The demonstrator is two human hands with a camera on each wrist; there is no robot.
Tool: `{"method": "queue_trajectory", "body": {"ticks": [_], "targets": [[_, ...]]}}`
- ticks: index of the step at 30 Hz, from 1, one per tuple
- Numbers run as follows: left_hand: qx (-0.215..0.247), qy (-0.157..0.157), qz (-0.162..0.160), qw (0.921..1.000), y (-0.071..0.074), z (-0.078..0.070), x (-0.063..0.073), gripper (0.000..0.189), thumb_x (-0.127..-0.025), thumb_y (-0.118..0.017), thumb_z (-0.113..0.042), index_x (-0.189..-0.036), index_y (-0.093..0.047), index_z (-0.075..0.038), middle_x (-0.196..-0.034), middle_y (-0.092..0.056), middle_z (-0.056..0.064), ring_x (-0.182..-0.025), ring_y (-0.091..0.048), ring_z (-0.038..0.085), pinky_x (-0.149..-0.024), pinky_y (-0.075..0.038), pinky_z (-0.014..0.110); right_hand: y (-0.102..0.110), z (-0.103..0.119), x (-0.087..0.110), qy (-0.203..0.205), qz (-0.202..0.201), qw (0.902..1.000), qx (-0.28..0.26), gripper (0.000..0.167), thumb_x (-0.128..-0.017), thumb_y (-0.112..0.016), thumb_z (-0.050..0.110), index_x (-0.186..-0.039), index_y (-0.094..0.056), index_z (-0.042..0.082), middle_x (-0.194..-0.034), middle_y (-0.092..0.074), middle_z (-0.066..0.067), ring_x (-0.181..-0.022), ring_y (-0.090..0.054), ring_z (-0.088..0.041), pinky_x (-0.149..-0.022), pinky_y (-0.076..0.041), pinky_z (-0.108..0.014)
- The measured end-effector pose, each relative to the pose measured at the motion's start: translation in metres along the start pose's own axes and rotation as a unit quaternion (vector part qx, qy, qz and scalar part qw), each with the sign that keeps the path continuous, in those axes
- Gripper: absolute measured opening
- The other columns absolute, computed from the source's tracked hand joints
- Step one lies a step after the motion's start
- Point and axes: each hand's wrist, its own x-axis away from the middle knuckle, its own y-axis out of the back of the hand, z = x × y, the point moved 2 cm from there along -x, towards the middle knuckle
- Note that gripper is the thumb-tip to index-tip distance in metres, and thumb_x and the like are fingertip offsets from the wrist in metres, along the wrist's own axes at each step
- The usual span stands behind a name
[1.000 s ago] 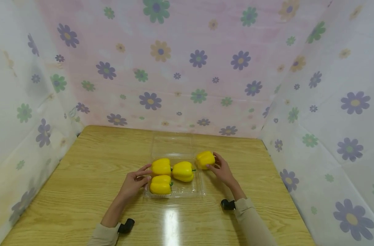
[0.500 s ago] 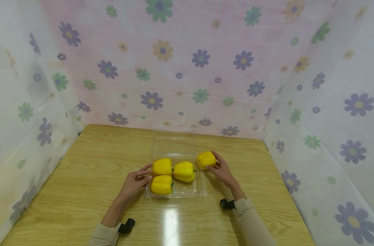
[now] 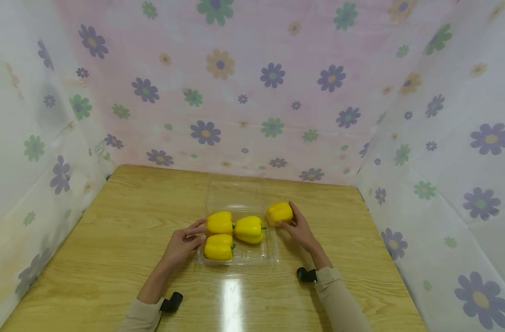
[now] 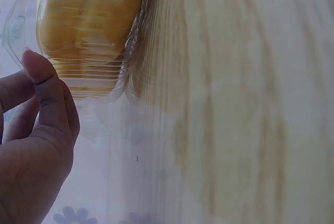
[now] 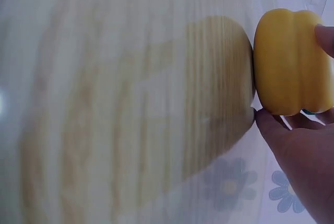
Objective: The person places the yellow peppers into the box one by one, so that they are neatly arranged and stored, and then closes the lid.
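Observation:
A clear plastic clamshell container (image 3: 252, 263) lies on the table with its lid (image 3: 235, 193) folded back. Inside it are three yellow bell peppers: one at the back left (image 3: 219, 223), one at the front left (image 3: 218, 248) and one on the right (image 3: 249, 230). My left hand (image 3: 179, 244) pinches the container's left rim between thumb and fingers, as the left wrist view shows. Just off the container's right side, my right hand (image 3: 300, 230) grips a fourth yellow bell pepper (image 5: 284, 62), thumb on one side and fingers at its stem end, close to the tabletop.
The wood-grain table (image 3: 123, 221) is glossy and carries a bright light reflection near its front. Flower-printed sheets (image 3: 252, 92) enclose it at the back and both sides. A black wrist camera (image 3: 171, 302) sits at the left cuff, another (image 3: 306, 275) at the right.

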Motion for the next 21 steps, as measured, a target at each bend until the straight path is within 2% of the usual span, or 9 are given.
{"method": "queue_trajectory", "body": {"ticks": [7, 14, 17, 21], "targets": [[0.009, -0.005, 0.001, 0.9999, 0.000, -0.001, 0.000, 0.032, -0.100, -0.061, 0.002, -0.129, -0.061, 0.016, -0.161, -0.036, 0.020, -0.070, -0.057, 0.011, -0.061, -0.052, 0.021, -0.001, 0.001, 0.001, -0.019, 0.000, 0.9998, 0.003, 0.085, -0.101, -0.062, 0.008, -0.160, -0.004, -0.007, -0.163, -0.019, -0.032, -0.146, -0.030, -0.048, -0.119, -0.029, -0.058], [0.014, -0.007, 0.002, 0.9999, 0.001, 0.000, -0.001, 0.033, -0.100, -0.060, 0.003, -0.130, -0.061, 0.015, -0.161, -0.036, 0.020, -0.068, -0.057, 0.012, -0.060, -0.052, 0.021, 0.003, -0.027, -0.010, -0.070, -0.018, 0.9973, 0.007, 0.092, -0.099, -0.067, 0.016, -0.163, -0.003, 0.004, -0.159, -0.024, -0.031, -0.144, -0.032, -0.049, -0.117, -0.033, -0.059], [0.010, -0.009, 0.003, 0.9999, 0.001, 0.001, -0.001, 0.033, -0.100, -0.061, 0.002, -0.130, -0.061, 0.015, -0.161, -0.036, 0.020, -0.068, -0.057, 0.012, -0.061, -0.052, 0.021, 0.006, -0.030, -0.013, -0.064, -0.013, 0.9977, 0.020, 0.092, -0.098, -0.068, 0.016, -0.164, -0.005, 0.005, -0.161, -0.021, -0.029, -0.146, -0.031, -0.050, -0.117, -0.033, -0.060], [0.012, -0.008, 0.003, 0.9999, 0.001, 0.001, 0.000, 0.033, -0.100, -0.060, 0.003, -0.130, -0.060, 0.015, -0.161, -0.036, 0.021, -0.068, -0.057, 0.012, -0.060, -0.052, 0.021, 0.008, -0.016, -0.010, -0.030, 0.011, 0.9994, 0.008, 0.091, -0.096, -0.069, 0.009, -0.163, -0.007, 0.000, -0.165, -0.013, -0.030, -0.149, -0.022, -0.050, -0.119, -0.027, -0.062]]}}
